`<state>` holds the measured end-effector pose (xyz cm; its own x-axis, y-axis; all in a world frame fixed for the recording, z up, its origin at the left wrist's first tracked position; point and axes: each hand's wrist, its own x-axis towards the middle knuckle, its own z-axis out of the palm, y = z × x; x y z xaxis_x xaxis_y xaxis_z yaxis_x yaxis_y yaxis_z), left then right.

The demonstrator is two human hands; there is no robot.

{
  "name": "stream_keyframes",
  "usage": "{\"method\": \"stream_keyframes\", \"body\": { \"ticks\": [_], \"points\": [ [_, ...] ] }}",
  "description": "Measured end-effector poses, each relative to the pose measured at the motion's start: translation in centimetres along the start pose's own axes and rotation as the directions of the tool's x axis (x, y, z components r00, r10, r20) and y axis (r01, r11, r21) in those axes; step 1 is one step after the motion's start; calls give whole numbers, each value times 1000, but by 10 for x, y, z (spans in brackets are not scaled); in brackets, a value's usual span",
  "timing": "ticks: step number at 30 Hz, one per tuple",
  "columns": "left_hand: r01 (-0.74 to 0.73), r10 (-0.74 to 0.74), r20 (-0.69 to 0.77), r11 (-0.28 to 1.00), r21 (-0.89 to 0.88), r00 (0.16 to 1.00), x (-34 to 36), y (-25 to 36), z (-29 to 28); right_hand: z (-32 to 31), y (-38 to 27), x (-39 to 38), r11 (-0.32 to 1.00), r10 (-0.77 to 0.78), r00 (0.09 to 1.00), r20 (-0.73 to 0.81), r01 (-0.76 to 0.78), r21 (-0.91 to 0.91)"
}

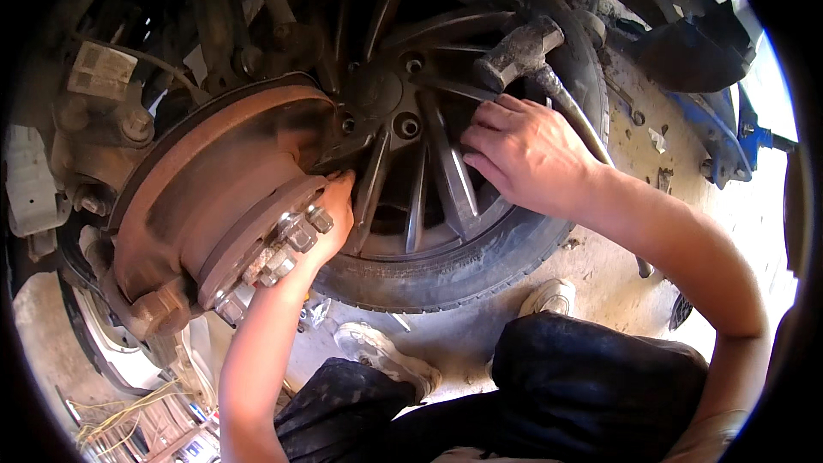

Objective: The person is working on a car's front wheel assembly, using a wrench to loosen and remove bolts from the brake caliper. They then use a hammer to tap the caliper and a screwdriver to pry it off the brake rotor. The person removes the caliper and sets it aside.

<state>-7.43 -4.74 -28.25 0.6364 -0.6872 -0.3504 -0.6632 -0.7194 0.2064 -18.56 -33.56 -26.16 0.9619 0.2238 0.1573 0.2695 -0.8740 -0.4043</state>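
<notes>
Left hand (333,227) is behind the brake hub (227,176), fingertips by its outer edge, likely bracing it (grip mostly hidden, can't tell). Right hand (538,154) is well apart, half-curled over the wheel (450,167) just beyond, probably for support; can't tell if clamped. Hammer (519,53) lies across the wheel, seemingly parked within reach. Hub's rusty, nuts (298,234) shiny; wheel's dark, many-spoked, scuffed.
</notes>
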Motion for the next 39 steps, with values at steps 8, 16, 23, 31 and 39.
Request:
{"method": "stream_keyframes", "body": {
  "ticks": [8, 16, 23, 31, 39],
  "points": [
    [47, -50, -36, 995, -88, 998, 11, -21, 29, 18, 2, -14, 992, -62, 990, 125, 75, -102],
    [-79, 79, -250, 997, 12, 965, -33, -5, 20, 23, 9, -13, 959, -207, 970, 127, 227, -171],
    [-8, -20, -251, 994, -107, 968, -88, -1, 17, 15, 6, -11, 958, -114, 956, 272, 178, -225],
    [237, -284, -474, 959, -157, 834, -124, -62, 59, 16, 0, -12, 931, -39, 941, 335, 157, -331],
    [237, -751, -74, 298, -925, 656, -105, -109, 74, 12, -3, -23, 953, -72, 965, 253, 141, -266]
  ]
}}
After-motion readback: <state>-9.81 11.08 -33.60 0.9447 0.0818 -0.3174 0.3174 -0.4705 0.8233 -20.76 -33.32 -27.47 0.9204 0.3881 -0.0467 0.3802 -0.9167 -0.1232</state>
